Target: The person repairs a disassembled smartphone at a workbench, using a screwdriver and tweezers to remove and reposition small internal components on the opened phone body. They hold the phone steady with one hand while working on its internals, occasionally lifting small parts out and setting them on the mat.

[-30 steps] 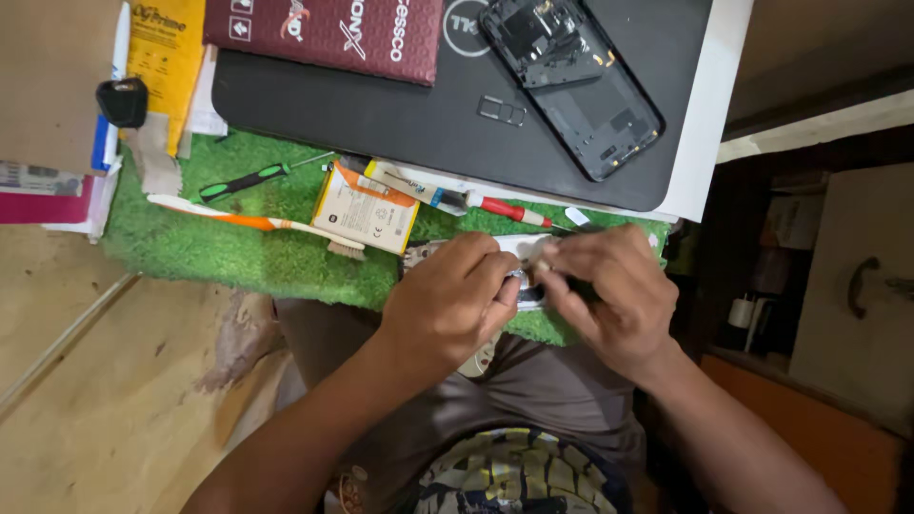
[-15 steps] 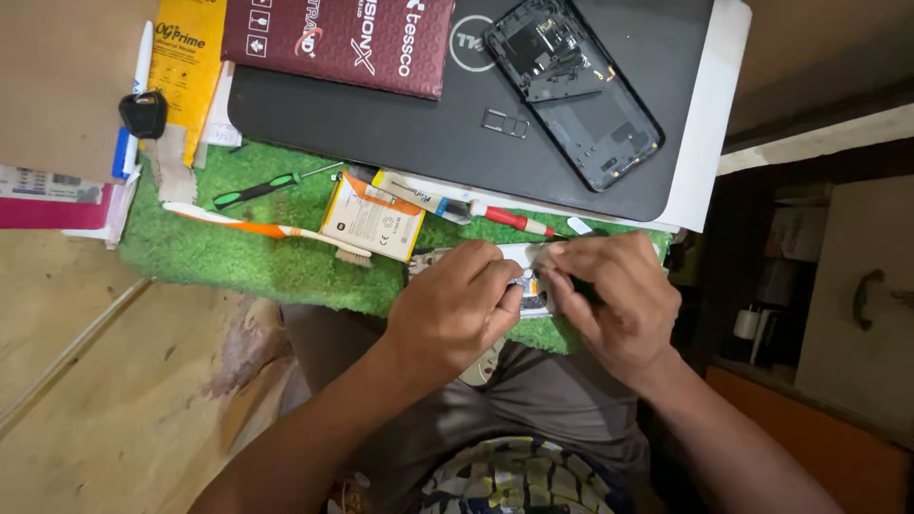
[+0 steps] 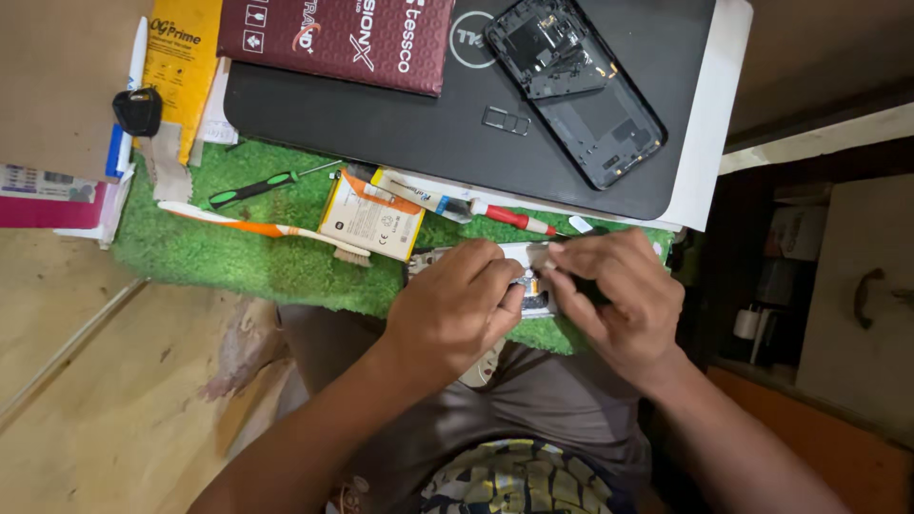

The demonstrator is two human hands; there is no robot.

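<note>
Both hands [image 3: 547,305] closed on opened phone [image 3: 529,281]

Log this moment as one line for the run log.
left hand steadies opened phone | right hand pinches at its inside | green mat | phone battery, toothbrush nearby

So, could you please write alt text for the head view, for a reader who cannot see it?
Two bare hands, left hand and right hand, work on a small opened phone on a green turf mat. A flat battery, screwdrivers and a toothbrush lie beside them, a black phone back shell on a dark laptop beyond.
</note>
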